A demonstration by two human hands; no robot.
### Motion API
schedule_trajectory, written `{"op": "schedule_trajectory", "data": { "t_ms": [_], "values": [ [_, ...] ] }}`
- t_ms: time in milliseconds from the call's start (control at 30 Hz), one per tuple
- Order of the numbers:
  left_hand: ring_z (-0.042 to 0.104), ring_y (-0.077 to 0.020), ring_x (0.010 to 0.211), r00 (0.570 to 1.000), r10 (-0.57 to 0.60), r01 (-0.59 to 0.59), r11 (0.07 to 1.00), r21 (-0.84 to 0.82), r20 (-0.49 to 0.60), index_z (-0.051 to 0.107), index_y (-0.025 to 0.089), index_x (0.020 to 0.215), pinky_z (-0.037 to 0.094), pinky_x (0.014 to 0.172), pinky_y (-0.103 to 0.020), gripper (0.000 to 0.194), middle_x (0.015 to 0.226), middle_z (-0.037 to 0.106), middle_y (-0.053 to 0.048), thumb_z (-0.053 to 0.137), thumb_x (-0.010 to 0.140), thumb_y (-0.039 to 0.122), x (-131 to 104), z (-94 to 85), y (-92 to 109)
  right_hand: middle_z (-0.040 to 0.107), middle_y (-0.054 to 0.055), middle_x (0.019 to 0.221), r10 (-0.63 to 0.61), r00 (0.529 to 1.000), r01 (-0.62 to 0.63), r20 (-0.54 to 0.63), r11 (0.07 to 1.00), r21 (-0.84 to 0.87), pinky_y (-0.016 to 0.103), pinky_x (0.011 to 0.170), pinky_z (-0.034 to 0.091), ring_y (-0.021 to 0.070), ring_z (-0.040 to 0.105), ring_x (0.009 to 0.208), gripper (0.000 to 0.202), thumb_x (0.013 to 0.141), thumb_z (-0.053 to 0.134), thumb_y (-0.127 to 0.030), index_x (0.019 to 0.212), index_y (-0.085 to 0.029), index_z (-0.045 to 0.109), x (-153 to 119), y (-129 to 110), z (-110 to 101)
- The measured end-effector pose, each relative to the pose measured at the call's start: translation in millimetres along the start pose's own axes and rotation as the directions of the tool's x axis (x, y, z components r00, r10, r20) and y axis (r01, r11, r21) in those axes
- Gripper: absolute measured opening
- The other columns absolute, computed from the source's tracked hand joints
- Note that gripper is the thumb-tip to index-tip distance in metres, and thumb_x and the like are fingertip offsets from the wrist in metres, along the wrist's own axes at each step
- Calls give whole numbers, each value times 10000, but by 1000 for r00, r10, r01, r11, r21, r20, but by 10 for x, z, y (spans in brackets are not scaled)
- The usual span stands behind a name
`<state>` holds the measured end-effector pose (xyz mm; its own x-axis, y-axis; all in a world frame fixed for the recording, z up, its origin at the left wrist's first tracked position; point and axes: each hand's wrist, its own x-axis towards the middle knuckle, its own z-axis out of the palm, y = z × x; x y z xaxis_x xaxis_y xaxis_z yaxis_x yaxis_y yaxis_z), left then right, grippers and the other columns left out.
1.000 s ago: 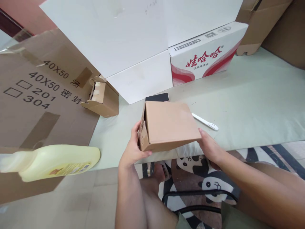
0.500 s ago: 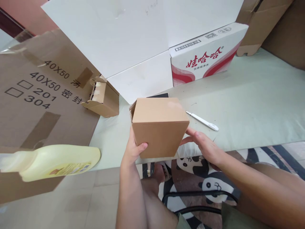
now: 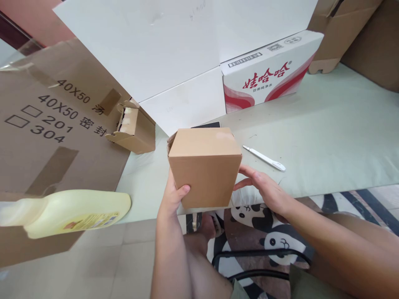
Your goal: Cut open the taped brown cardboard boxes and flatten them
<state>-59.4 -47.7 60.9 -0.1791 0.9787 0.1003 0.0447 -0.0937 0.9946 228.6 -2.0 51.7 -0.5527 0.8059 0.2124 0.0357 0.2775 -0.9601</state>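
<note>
The cardboard box (image 3: 205, 176) sits between the two hands, just right of the left hand (image 3: 173, 195) and just left of the right hand (image 3: 264, 187). Its plain front face is turned toward the person, and at its upper left, above the left hand, a flap edge stands a little apart from the top.

The left hand is closed about the box's lower left side — thumb laid on the front face, the other fingers hidden behind the cardboard. The right hand is loosely open, its fingers curved and spread, with fingertips at the box's right edge; whether they bear any weight, I cannot tell.

Beyond the right hand, a slim white cutter (image 3: 264, 158) lies on the pale green cover of the bench (image 3: 330, 137). Straight beyond the box, farther from both hands, a dark flat object (image 3: 207, 124) shows only in part. To the left of the left hand is a pale yellow bottle (image 3: 84, 211) — well apart from it — and beyond that hand, also leftward, a smaller carton (image 3: 141, 133).
</note>
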Motion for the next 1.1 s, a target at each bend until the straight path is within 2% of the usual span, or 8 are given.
{"op": "schedule_trajectory", "data": {
  "t_ms": [133,200,333,500,667,733,900,1100],
  "values": [
    [589,-374,1243,999,-25,24,1000,-15,-23,567,235,1325,510,1010,-510,846,1329,628,-152,832,606,593,-10,3,-4,672,50,1357,95,994,-107,61,968,225,535,979,550,288,682,1151,556,1029,265,-572,1479,-333,487,-3,-5,-10],
    [598,-367,1228,999,-37,36,999,-26,-36,574,236,1304,516,1000,-498,829,1322,632,-148,829,603,599,-15,10,0,661,55,1374,99,993,-110,59,968,225,542,994,534,289,690,1127,565,1022,274,-588,1466,-324,502,0,-21,-16],
    [597,-366,1225,998,-31,29,999,-39,-47,603,236,1226,512,1000,-492,766,1317,634,-143,832,592,600,-15,36,21,733,65,1241,98,994,-107,56,975,193,555,1019,507,296,714,1064,586,1016,270,-604,1453,-303,519,8,-50,-24],
    [588,-367,1230,998,-40,37,997,-74,-44,601,228,1243,496,1011,-493,781,1322,632,-137,831,592,593,-11,55,19,639,53,1406,142,989,-146,34,972,187,581,1097,423,280,744,965,564,1015,275,-600,1395,-306,571,4,-76,-12],
    [549,-372,1279,997,-69,64,991,-118,-39,564,227,1322,464,1050,-488,848,1379,596,-127,832,602,587,-17,31,-32,771,56,1136,177,983,-183,49,969,168,614,1152,323,325,717,1050,608,1001,271,-626,1412,-277,552,-6,-75,-3],
    [541,-373,1289,997,-71,66,990,-125,-36,557,232,1341,457,1061,-489,861,1372,600,-123,833,606,584,-16,17,-46,779,53,1107,178,983,-183,44,969,169,616,1164,301,327,706,1078,608,1000,269,-632,1402,-275,553,-5,-70,-3],
    [544,-371,1293,998,-59,54,990,-127,-38,552,238,1359,462,1059,-488,860,1371,603,-121,832,618,573,-19,3,-50,784,50,1081,193,981,-194,21,966,169,603,1156,318,323,703,1087,585,996,292,-637,1354,-277,584,5,-68,-2],
    [557,-373,1281,998,-53,47,991,-128,-40,556,226,1352,475,1044,-488,857,1363,612,-131,831,617,570,-20,17,-37,760,54,1174,201,980,-196,-5,964,179,596,1132,352,310,723,1031,579,994,297,-644,1332,-285,599,-2,-58,0]
  ]
}}
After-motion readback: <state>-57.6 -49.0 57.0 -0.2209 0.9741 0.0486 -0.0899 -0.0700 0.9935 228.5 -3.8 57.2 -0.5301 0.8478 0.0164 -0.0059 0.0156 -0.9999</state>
